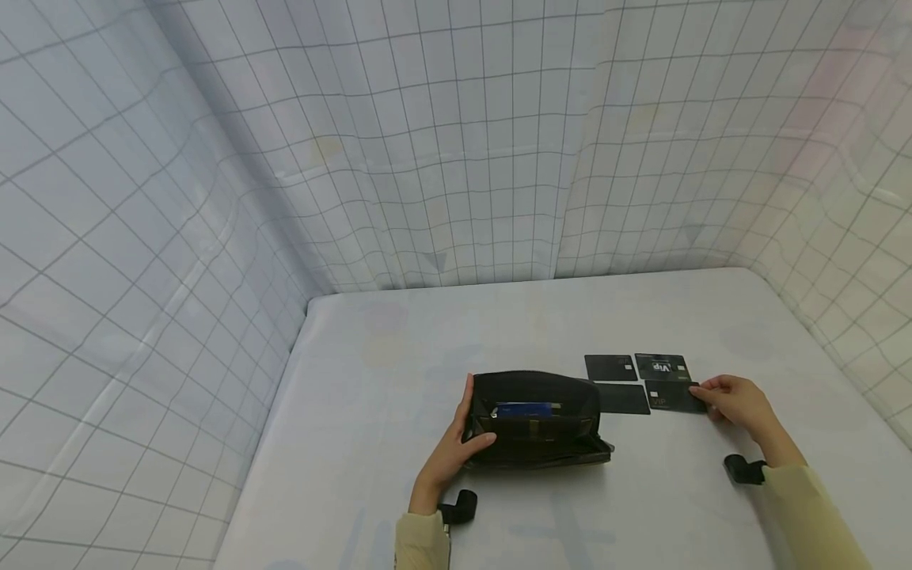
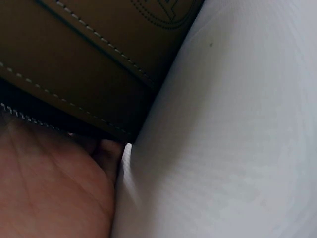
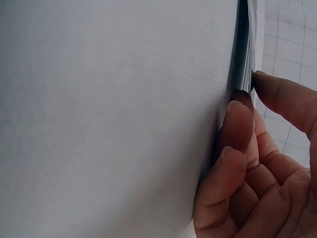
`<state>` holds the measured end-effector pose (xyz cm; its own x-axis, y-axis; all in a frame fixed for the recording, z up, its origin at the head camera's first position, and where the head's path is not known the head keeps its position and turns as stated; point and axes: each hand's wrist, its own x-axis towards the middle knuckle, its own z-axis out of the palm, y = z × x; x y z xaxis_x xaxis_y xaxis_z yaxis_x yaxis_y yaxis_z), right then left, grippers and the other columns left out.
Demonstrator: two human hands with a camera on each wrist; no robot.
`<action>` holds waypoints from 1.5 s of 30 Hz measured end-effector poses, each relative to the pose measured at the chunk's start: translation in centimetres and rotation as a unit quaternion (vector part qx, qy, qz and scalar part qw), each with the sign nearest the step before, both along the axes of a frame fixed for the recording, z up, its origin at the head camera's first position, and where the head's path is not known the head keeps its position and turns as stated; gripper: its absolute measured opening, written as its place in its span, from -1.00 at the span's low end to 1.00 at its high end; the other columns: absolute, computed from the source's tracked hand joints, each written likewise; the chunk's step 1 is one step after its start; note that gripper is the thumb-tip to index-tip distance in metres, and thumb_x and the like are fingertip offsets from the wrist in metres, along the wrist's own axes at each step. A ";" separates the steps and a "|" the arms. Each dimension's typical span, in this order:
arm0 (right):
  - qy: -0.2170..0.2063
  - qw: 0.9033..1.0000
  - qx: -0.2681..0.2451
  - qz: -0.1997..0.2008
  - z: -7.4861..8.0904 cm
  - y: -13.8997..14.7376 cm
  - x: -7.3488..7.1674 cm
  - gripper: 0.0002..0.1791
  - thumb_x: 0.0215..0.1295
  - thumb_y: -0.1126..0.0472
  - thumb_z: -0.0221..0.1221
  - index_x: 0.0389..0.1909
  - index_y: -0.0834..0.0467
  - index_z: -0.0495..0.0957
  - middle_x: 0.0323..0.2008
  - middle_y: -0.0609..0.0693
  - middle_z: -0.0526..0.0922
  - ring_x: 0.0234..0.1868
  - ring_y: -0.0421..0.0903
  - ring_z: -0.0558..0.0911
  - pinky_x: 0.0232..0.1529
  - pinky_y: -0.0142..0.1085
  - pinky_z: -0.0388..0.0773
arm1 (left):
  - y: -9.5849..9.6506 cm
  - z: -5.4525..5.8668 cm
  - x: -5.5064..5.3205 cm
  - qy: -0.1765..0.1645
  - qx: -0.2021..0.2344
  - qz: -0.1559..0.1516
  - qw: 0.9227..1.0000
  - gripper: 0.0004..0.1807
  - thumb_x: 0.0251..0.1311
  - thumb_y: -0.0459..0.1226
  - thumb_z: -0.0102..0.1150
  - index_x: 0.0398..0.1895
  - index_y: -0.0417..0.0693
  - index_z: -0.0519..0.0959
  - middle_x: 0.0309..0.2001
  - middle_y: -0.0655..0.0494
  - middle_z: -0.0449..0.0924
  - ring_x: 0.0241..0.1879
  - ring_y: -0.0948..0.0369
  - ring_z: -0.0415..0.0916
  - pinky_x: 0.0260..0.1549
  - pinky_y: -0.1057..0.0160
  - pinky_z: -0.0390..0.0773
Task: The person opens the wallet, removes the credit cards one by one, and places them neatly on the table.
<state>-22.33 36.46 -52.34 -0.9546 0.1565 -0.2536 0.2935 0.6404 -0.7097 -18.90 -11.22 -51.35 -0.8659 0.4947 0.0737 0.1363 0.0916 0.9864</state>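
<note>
A dark zip wallet (image 1: 537,386) stands open on the white table, with a blue card (image 1: 523,409) showing in its inner pocket. My left hand (image 1: 452,447) grips its left end, thumb over the near side and fingers along the far side. In the left wrist view the wallet's brown outside (image 2: 84,59) shows stitching and a zip beside the palm. To the right, my right hand (image 1: 739,405) pinches the right end of a black VIP card (image 1: 670,396). Seen edge-on in the right wrist view, that card (image 3: 241,54) sits between the fingertips.
Two more black cards (image 1: 610,367) (image 1: 663,366) lie in a row behind, the right one marked Vip. A plain black card (image 1: 624,399) lies beside the wallet's right end. White gridded curtains (image 1: 456,158) stand around the table's back and sides.
</note>
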 end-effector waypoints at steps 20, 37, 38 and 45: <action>0.020 0.998 0.056 -0.012 -0.5 -0.2 0.2 -0.70 0.26 0.12 0.18 -0.38 0.34 0.48 -0.61 -0.03 0.46 -0.58 -0.10 0.44 -0.58 -0.28 0.39 | 0.0 -0.2 0.0 0.003 0.004 -0.001 1.000 0.00 0.31 -0.26 0.11 0.51 0.13 -0.42 0.48 0.18 -0.54 0.42 0.11 -0.54 0.25 -0.26 -0.27; 0.025 0.998 0.062 -0.006 -0.2 -0.3 0.3 -0.67 0.27 0.10 0.17 -0.37 0.35 0.49 -0.62 -0.05 0.47 -0.61 -0.13 0.43 -0.57 -0.26 0.38 | 0.1 -0.1 -0.1 0.000 0.001 0.004 1.000 0.00 0.30 -0.23 0.13 0.51 0.20 -0.41 0.48 0.22 -0.53 0.42 0.15 -0.53 0.25 -0.25 -0.27; 0.026 0.998 0.062 -0.005 -0.2 -0.3 0.3 -0.67 0.27 0.10 0.17 -0.37 0.35 0.49 -0.62 -0.05 0.47 -0.61 -0.13 0.43 -0.57 -0.26 0.38 | 0.1 -0.1 -0.1 0.001 0.001 0.005 1.000 0.00 0.30 -0.23 0.13 0.51 0.19 -0.41 0.48 0.22 -0.53 0.42 0.15 -0.53 0.25 -0.25 -0.27; 0.028 0.996 0.080 0.000 -0.4 -0.5 0.2 -0.68 0.28 0.11 0.15 -0.34 0.36 0.44 -0.60 -0.02 0.48 -0.61 -0.12 0.45 -0.59 -0.28 0.38 | 0.1 -0.2 0.0 -0.001 0.004 0.007 1.000 0.02 0.28 -0.25 0.15 0.50 0.23 -0.40 0.48 0.23 -0.52 0.42 0.15 -0.52 0.26 -0.24 -0.27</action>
